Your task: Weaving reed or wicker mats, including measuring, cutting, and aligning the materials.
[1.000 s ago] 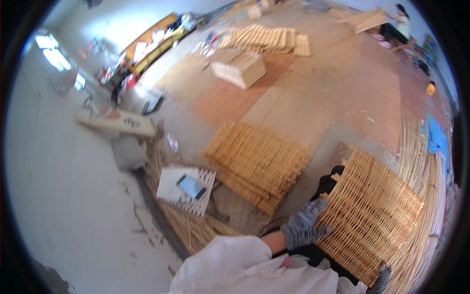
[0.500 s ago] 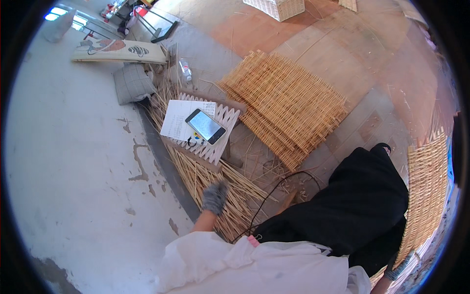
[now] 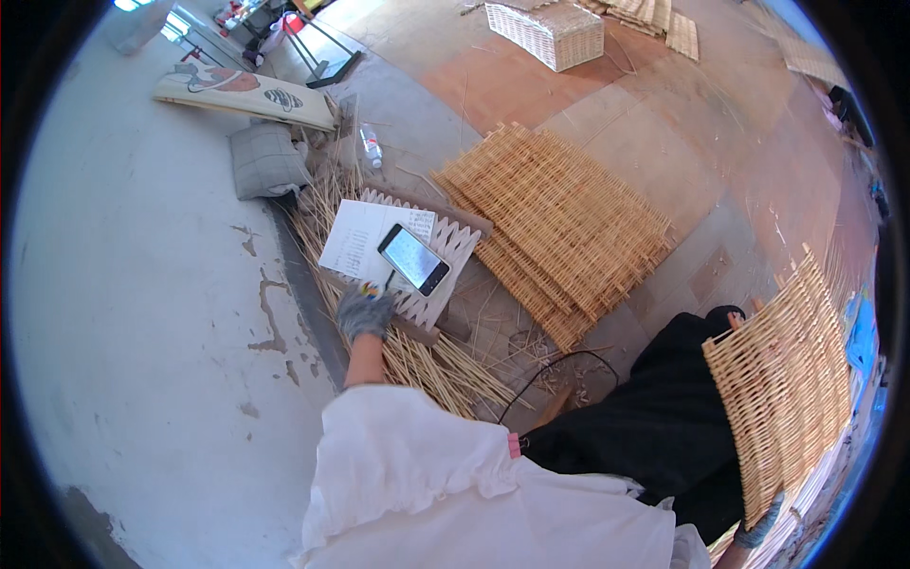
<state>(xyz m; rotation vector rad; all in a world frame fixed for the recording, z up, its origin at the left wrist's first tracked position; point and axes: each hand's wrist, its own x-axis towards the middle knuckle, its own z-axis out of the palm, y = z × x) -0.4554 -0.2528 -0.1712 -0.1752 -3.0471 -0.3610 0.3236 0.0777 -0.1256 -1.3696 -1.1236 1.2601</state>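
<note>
My left hand (image 3: 364, 313), gloved grey, had reached out to the near edge of the paper (image 3: 360, 242) and its fingers were closed on a small pen (image 3: 387, 283) just beside the sheet. A phone (image 3: 414, 259) lay on the paper's right side, both resting on a zigzag panel (image 3: 445, 248) over loose straw (image 3: 431, 365) on the floor. My right hand (image 3: 758, 526), also gloved, was low at the far right, gripping the bottom edge of a woven mat (image 3: 782, 379) that stood tilted against my lap. A stack of mats (image 3: 559, 223) lay beyond the phone, with a bottle (image 3: 372, 147) and grey cushion (image 3: 265, 161) to the far left.
</note>
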